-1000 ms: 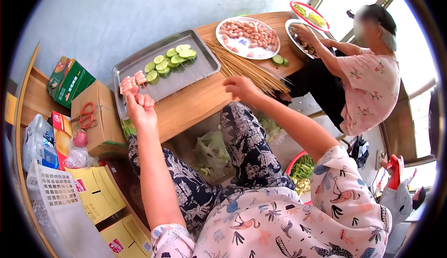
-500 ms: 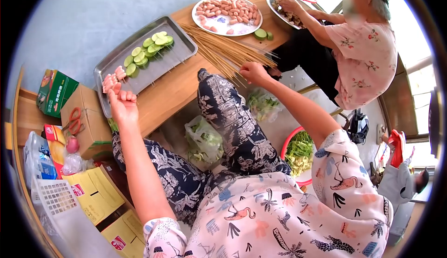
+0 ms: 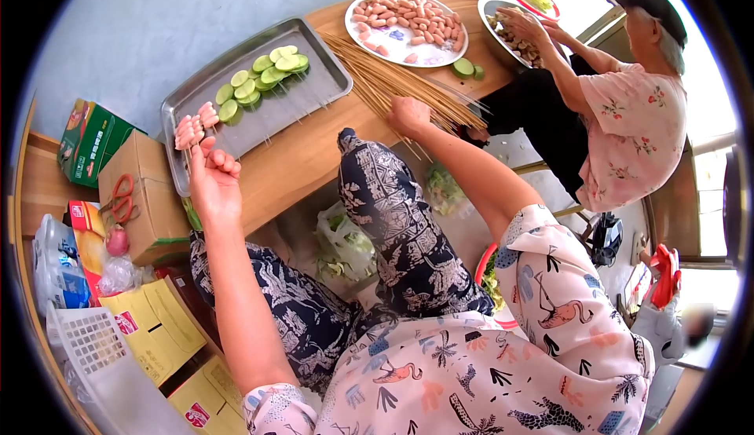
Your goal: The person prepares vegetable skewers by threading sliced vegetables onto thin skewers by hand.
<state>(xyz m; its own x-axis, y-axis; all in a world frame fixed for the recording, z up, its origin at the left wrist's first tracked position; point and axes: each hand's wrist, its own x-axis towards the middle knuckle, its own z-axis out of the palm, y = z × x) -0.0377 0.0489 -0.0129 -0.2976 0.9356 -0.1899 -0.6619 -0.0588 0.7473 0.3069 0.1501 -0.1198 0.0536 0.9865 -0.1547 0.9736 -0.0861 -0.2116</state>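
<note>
My left hand (image 3: 215,180) is at the near left corner of the metal tray (image 3: 259,133), fingers curled, just below the pink skewered pieces (image 3: 191,130); whether it grips a stick is too small to tell. Skewered green slices (image 3: 263,78) lie in the tray's middle, their sticks pointing toward me. My right hand (image 3: 409,116) rests on the near edge of the bundle of wooden skewers (image 3: 377,82), fingers closed together and pointing left. What its fingertips hold is hidden. The bundle lies on the wooden table (image 3: 290,172) beside a white plate of small sausages (image 3: 430,56).
At the right a seated co-worker (image 3: 636,129) has both hands in a metal bowl (image 3: 491,9). Cut green pieces (image 3: 463,67) lie near the plate. Boxes (image 3: 149,199) with scissors (image 3: 123,198) stand at the left. Bags of greens (image 3: 345,239) are below the table. Another person (image 3: 664,329) is at the lower right.
My right hand has moved from beyond the skewers' near side onto the bundle, and its fingers have closed. My left hand stays by the pink pieces. The view has shifted.
</note>
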